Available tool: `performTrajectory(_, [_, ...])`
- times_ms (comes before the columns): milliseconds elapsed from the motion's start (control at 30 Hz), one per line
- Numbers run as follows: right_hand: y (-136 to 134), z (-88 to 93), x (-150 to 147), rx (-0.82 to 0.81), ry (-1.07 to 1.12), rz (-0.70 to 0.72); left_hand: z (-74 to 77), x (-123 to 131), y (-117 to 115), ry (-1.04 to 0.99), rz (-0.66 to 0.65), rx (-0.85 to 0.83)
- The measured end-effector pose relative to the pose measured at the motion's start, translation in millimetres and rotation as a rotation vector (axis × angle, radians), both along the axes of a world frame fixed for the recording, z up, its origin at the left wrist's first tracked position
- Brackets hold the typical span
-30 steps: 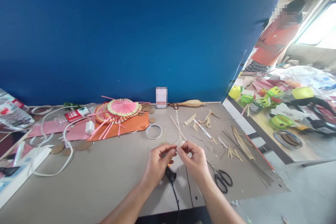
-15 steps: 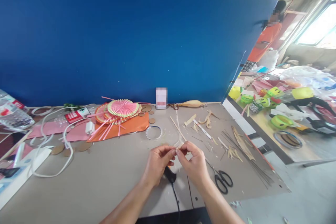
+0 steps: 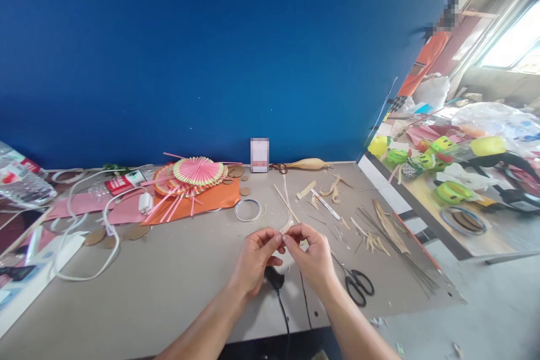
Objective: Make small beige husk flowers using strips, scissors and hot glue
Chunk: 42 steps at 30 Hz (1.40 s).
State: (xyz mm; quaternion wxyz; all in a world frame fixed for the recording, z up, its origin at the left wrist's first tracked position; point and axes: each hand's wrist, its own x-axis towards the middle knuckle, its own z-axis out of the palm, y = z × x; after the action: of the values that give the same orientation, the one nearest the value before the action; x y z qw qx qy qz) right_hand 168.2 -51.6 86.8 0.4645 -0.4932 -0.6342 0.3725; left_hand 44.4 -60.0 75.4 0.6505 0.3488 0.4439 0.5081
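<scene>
Both my hands meet over the middle of the grey table (image 3: 169, 287). My left hand (image 3: 255, 261) and my right hand (image 3: 313, 256) each pinch one small pale strip piece (image 3: 287, 227) between thumb and fingertips, the fingertips almost touching. Thin pale sticks (image 3: 285, 202) lie just beyond my hands. A black tool with a cable (image 3: 275, 280) lies under my wrists. Black-handled scissors (image 3: 358, 283) rest to the right of my right hand.
Pink and orange folded paper fans (image 3: 196, 173) sit on orange paper (image 3: 211, 199) at the back. A white ring (image 3: 247, 210), white charger cable (image 3: 105, 225), straw scraps (image 3: 386, 230) and a blue partition (image 3: 211, 56) surround them. Another person in orange (image 3: 424, 62) stands far right.
My hands stay pinched together and have shifted slightly away from me. The person in orange has moved farther back behind the partition.
</scene>
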Motion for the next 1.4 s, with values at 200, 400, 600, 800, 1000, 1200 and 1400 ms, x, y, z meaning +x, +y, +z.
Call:
performTrajectory(200, [0.5,2.3,0.5,-0.010,0.025,0.009,0.5,-0.1,0.6,-0.011,-0.005,-0.024])
performTrajectory(400, [1.8,-1.2,2.4,-0.027,0.033,0.013,0.0,0.2,1.3,-0.086,0.008,-0.071])
performTrajectory(600, [1.8,-1.6,3.7,-0.029,0.023,0.029,-2.4,-0.4,1.8,-0.141,0.001,-0.099])
performTrajectory(800, [1.9,1.0,2.8,-0.046,0.009,0.031,-7.0,-0.8,1.7,-0.156,-0.015,-0.094])
performTrajectory(1000, [2.7,4.5,1.6,-0.068,0.027,0.029,-3.4,-3.2,-0.1,-0.127,-0.064,-0.091])
performTrajectory(1200, [4.4,5.8,2.5,-0.089,0.039,0.076,-0.2,-6.8,0.9,-0.097,-0.093,-0.099])
performTrajectory(1400, [5.3,4.4,2.9,-0.080,-0.006,0.101,-1.3,-6.1,2.1,-0.031,-0.061,-0.088])
